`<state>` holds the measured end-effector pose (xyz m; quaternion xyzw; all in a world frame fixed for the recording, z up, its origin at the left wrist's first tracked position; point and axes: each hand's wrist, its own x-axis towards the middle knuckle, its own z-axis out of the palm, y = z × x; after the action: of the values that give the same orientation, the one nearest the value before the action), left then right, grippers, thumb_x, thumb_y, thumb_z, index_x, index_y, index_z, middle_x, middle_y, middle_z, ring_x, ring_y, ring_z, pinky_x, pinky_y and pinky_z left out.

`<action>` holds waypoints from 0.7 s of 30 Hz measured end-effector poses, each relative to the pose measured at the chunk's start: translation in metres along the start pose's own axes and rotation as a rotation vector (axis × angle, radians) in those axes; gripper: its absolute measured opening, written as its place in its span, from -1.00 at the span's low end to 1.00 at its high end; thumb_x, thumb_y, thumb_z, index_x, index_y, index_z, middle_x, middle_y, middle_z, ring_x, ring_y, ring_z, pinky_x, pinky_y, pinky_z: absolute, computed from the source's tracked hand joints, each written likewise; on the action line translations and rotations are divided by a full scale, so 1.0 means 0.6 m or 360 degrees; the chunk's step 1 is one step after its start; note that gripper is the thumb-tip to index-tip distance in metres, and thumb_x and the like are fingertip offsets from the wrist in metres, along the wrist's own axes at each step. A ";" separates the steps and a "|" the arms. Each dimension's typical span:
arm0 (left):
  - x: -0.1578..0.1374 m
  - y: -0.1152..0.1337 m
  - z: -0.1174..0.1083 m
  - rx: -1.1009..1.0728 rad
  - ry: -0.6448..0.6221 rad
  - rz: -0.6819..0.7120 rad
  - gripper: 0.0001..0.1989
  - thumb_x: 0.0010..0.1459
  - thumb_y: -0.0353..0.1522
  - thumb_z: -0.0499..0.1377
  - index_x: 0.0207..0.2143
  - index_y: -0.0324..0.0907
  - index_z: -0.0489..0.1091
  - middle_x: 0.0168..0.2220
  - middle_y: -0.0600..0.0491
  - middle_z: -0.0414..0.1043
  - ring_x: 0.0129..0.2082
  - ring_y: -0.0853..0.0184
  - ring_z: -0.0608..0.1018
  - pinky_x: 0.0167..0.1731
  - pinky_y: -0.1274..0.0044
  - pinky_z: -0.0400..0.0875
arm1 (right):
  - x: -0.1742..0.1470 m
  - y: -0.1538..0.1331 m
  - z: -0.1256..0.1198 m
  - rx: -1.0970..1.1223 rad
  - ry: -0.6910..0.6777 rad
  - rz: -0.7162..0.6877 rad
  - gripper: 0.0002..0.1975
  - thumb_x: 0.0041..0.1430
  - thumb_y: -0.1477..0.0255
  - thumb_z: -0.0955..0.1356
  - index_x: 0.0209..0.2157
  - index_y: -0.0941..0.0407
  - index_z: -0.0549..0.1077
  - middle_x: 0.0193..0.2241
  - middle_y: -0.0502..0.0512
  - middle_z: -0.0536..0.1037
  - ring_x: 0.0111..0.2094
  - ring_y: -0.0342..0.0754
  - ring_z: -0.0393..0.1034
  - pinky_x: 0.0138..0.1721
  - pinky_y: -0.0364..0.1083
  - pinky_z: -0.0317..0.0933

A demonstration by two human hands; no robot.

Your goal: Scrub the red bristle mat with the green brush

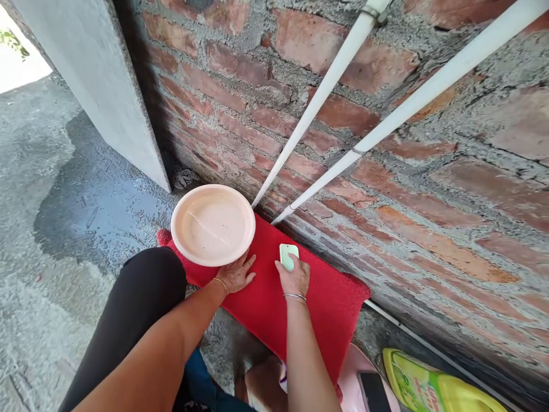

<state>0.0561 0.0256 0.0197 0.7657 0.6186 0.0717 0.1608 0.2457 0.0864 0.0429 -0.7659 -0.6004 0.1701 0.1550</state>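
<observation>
A red plush cloth (pixel 317 309) is spread out in front of me beside the brick wall. My right hand (pixel 295 278) is closed around a pale green, rounded scrub brush (pixel 289 252) with a small hole near its far end, held against the cloth; its underside is hidden. My left hand (pixel 234 276) lies flat on the cloth with fingers spread, just under the near rim of a pale pink basin (pixel 180 243). The basin, at the cloth's left end, holds some liquid with small specks in it.
Two white pipes (pixel 317 103) run down the brick wall (pixel 240 109). A grey slab (pixel 98 74) leans at the left over wet concrete floor (pixel 103 212). At bottom right are a yellow-green jug (pixel 424 380) and a dark phone-like slab (pixel 374 392) on something pink.
</observation>
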 end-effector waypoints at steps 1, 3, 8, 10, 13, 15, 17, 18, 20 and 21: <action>0.000 0.000 0.001 -0.0003 0.0006 -0.0002 -0.41 0.23 -0.13 -0.03 0.26 -0.12 0.08 0.31 -0.06 0.01 0.26 0.15 0.16 0.24 0.31 0.03 | 0.004 0.012 -0.005 -0.0016 -0.0012 0.0012 -0.48 -0.04 0.16 0.36 -0.03 0.07 0.43 -0.22 0.15 0.40 -0.12 0.06 0.24 -0.06 -0.04 0.12; -0.001 0.000 0.001 -0.0009 0.0001 -0.0011 -0.41 0.23 -0.12 -0.04 0.26 -0.10 0.08 0.31 -0.05 0.01 0.25 0.15 0.16 0.25 0.32 0.02 | 0.004 0.061 -0.024 -0.0061 0.0022 0.0087 -0.47 -0.07 0.17 0.38 -0.03 0.06 0.43 -0.25 0.14 0.40 -0.11 0.08 0.24 -0.06 -0.03 0.11; -0.001 0.002 -0.003 -0.0019 -0.0031 -0.0022 -0.41 0.23 -0.12 -0.04 0.26 -0.11 0.08 0.31 -0.04 0.01 0.25 0.14 0.16 0.25 0.31 0.03 | -0.012 0.207 -0.077 -0.0199 0.0416 0.0673 -0.38 -0.10 0.07 0.38 -0.04 0.13 0.42 -0.31 0.21 0.40 -0.19 0.17 0.23 -0.16 0.07 0.14; -0.001 0.002 -0.004 -0.0015 -0.0043 -0.0025 -0.41 0.23 -0.12 -0.04 0.26 -0.11 0.07 0.31 -0.05 0.01 0.25 0.15 0.17 0.24 0.31 0.04 | -0.012 0.213 -0.077 -0.0181 0.0509 0.0701 -0.36 -0.11 0.04 0.37 -0.05 0.16 0.43 -0.30 0.24 0.40 -0.19 0.19 0.22 -0.18 0.08 0.14; -0.001 0.003 -0.004 0.0025 -0.0046 -0.0034 -0.41 0.22 -0.12 -0.03 0.26 -0.09 0.07 0.31 -0.04 0.00 0.24 0.14 0.19 0.23 0.30 0.08 | 0.003 0.148 -0.047 -0.0027 0.0414 0.0363 -0.37 -0.11 0.04 0.37 -0.06 0.14 0.42 -0.30 0.21 0.41 -0.14 0.18 0.21 -0.15 0.06 0.14; -0.001 0.003 -0.003 0.0063 -0.0030 -0.0031 -0.42 0.22 -0.11 -0.03 0.26 -0.08 0.08 0.31 -0.03 0.02 0.24 0.14 0.19 0.23 0.30 0.09 | 0.019 0.081 -0.018 0.0093 0.0273 0.0097 -0.40 -0.11 0.05 0.36 -0.06 0.11 0.43 -0.28 0.17 0.40 -0.14 0.14 0.22 -0.12 0.03 0.14; -0.001 0.002 0.000 0.0093 -0.0001 -0.0018 -0.42 0.22 -0.11 -0.04 0.25 -0.09 0.09 0.31 -0.04 0.03 0.24 0.15 0.19 0.23 0.30 0.09 | 0.037 0.024 0.007 0.0140 0.0145 -0.0107 -0.43 -0.11 0.08 0.36 -0.07 0.09 0.44 -0.26 0.16 0.39 -0.15 0.10 0.23 -0.11 0.02 0.13; -0.001 0.002 0.001 0.0103 0.0014 -0.0009 -0.42 0.22 -0.11 -0.04 0.25 -0.09 0.09 0.31 -0.04 0.03 0.24 0.15 0.19 0.23 0.31 0.09 | 0.046 0.006 0.015 0.0137 0.0099 -0.0176 -0.44 -0.10 0.09 0.36 -0.07 0.09 0.45 -0.25 0.16 0.39 -0.15 0.09 0.23 -0.11 0.01 0.13; -0.001 0.001 0.004 0.0110 0.0033 0.0000 -0.42 0.22 -0.11 -0.04 0.25 -0.08 0.09 0.31 -0.04 0.03 0.24 0.15 0.20 0.23 0.32 0.09 | 0.062 -0.002 0.017 0.0108 0.0055 -0.0237 -0.46 -0.10 0.11 0.36 -0.08 0.09 0.46 -0.26 0.17 0.38 -0.15 0.09 0.22 -0.10 0.01 0.13; -0.001 0.001 0.004 0.0108 0.0038 -0.0001 -0.42 0.22 -0.11 -0.03 0.25 -0.08 0.09 0.30 -0.04 0.03 0.24 0.15 0.19 0.23 0.32 0.09 | 0.068 0.009 0.011 0.0090 0.0057 -0.0224 -0.46 -0.10 0.12 0.36 -0.08 0.10 0.46 -0.27 0.17 0.38 -0.14 0.09 0.22 -0.10 0.02 0.13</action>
<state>0.0573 0.0247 0.0174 0.7697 0.6227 0.0598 0.1273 0.2562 0.1252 0.0315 -0.7200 -0.6448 0.1619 0.1987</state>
